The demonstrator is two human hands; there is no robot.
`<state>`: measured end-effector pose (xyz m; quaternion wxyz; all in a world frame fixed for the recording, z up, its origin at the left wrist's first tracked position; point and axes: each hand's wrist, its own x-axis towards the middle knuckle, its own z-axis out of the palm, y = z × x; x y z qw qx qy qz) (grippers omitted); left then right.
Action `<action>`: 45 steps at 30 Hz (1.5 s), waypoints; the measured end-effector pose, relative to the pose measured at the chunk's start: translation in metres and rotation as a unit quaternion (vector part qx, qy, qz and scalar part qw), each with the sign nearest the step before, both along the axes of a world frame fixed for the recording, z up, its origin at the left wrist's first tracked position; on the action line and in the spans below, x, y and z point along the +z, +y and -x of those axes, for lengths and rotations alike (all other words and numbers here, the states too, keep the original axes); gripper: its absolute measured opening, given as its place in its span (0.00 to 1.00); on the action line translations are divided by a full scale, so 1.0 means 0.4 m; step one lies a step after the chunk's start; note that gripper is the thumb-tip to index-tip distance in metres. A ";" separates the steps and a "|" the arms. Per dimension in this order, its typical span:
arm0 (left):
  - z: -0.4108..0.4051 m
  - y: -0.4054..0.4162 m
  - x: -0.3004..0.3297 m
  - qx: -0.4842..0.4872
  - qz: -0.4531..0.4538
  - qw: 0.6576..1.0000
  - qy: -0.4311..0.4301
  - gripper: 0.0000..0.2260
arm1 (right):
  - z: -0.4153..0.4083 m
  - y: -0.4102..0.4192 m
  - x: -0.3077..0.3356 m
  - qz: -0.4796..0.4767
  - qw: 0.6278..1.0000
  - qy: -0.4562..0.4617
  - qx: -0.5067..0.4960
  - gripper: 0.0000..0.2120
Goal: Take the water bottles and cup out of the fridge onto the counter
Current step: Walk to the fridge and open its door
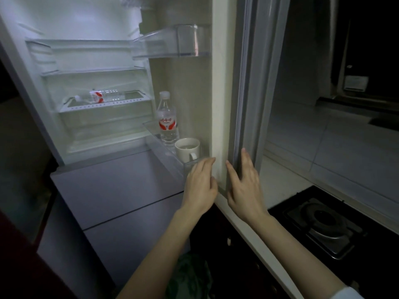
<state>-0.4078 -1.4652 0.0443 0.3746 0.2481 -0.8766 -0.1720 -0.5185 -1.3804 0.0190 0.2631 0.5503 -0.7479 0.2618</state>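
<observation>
The fridge stands open. One clear water bottle (103,96) with a red and white label lies on its side on a shelf inside. A second bottle (166,119) stands upright in the lower door bin (164,152), and a white cup (187,149) sits beside it in the same bin. My left hand (200,184) reaches toward the bin's near corner just below the cup, fingers straight, holding nothing. My right hand (244,184) lies flat against the edge of the open fridge door (220,104), fingers extended.
An upper door bin (179,43) hangs above, with nothing visible in it. The closed lower drawers (121,190) of the fridge are below. To the right are a white counter (278,182), a black gas stove (323,223) and a tiled wall.
</observation>
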 end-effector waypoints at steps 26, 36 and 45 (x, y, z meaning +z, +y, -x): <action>0.046 -0.015 -0.054 -0.016 -0.003 1.000 0.005 0.32 | 0.023 -0.085 -0.033 -0.079 0.995 0.002 0.063 0.34; 0.086 -0.009 -0.045 -0.016 0.009 1.000 0.013 0.32 | 0.058 -0.078 -0.035 -0.068 0.996 -0.007 0.051 0.31; 0.116 -0.005 -0.040 -0.014 0.003 1.000 -0.015 0.31 | 0.082 -0.074 -0.026 -0.064 0.997 0.003 0.034 0.29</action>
